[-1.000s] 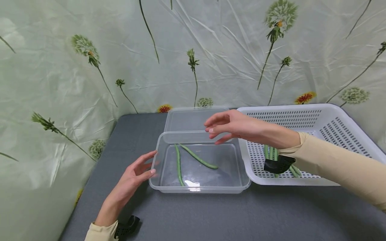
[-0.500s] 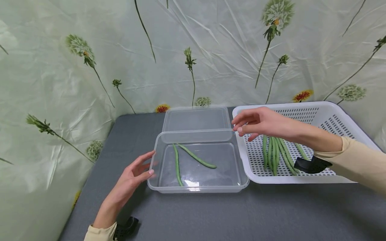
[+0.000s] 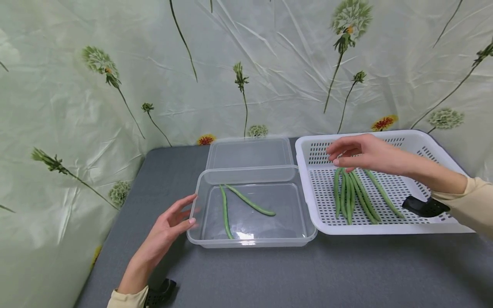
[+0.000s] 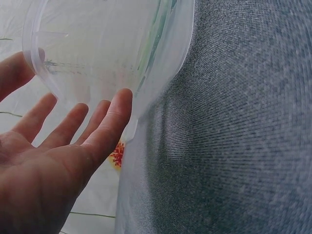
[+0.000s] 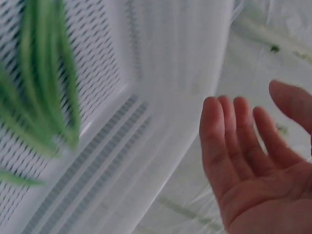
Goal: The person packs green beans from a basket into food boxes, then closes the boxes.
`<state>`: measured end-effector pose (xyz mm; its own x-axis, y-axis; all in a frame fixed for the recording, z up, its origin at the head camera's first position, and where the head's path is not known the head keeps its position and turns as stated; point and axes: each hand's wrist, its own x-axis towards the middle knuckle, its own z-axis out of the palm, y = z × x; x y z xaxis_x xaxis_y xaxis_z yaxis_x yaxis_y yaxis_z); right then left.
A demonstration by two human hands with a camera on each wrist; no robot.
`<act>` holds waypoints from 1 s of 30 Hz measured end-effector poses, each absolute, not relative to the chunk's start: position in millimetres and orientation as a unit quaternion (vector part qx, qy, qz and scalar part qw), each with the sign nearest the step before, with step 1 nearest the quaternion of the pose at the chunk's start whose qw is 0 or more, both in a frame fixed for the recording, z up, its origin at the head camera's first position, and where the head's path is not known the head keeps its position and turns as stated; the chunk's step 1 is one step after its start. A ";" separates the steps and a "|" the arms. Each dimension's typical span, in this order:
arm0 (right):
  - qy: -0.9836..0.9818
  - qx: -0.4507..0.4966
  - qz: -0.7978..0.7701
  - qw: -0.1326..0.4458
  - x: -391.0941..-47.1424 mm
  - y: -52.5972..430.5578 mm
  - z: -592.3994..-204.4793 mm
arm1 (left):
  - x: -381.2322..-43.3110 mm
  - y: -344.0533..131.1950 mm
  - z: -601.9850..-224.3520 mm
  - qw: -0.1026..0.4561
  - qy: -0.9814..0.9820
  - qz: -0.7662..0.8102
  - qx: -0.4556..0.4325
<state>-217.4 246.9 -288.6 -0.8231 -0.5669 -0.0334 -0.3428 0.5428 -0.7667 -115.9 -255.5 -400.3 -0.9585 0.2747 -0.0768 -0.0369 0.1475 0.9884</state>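
Note:
My left hand (image 3: 163, 235) is at the left end of a clear plastic container (image 3: 292, 242), its loosely extended fingers and thumb at the rim. The left wrist view shows the fingertips (image 4: 124, 100) right against the wall. Two green beans lie in the container: one roughly upright in view (image 3: 226, 216), one slanting (image 3: 252, 202). Over the white perforated basket (image 3: 385, 229) hovers my right hand (image 3: 366, 152), fingers relaxed and holding nothing. Below it several green beans (image 3: 348, 199) fan out on the basket floor. They appear blurred at left in the right wrist view.
Behind the container lies another clear plastic piece, like a lid (image 3: 250, 152). The basket stands just right of the container. A grey cloth (image 3: 269, 273) covers the table, and a flower-printed sheet (image 3: 292, 64) hangs behind. Each wrist wears a black strap mount (image 3: 425, 207).
My right hand has moved right, from over the container to over the basket, uncovering more of the beans there. The left hand stays at the container's rim.

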 end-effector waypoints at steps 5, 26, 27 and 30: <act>0.887 -0.254 -0.365 0.128 -226.9 270.5 -297.0 | -116.1 -255.3 -401.7 0.120 0.749 0.647 0.072; 0.900 -0.136 -0.348 0.226 -255.0 333.9 -338.6 | -114.8 -255.1 -400.0 0.115 0.749 0.648 0.070; 0.897 -0.134 -0.349 0.234 -255.8 336.5 -341.1 | -114.9 -255.1 -400.2 0.116 0.749 0.649 0.070; 0.890 -0.127 -0.353 0.259 -257.1 343.1 -349.1 | -115.0 -255.3 -401.3 0.118 0.745 0.653 0.071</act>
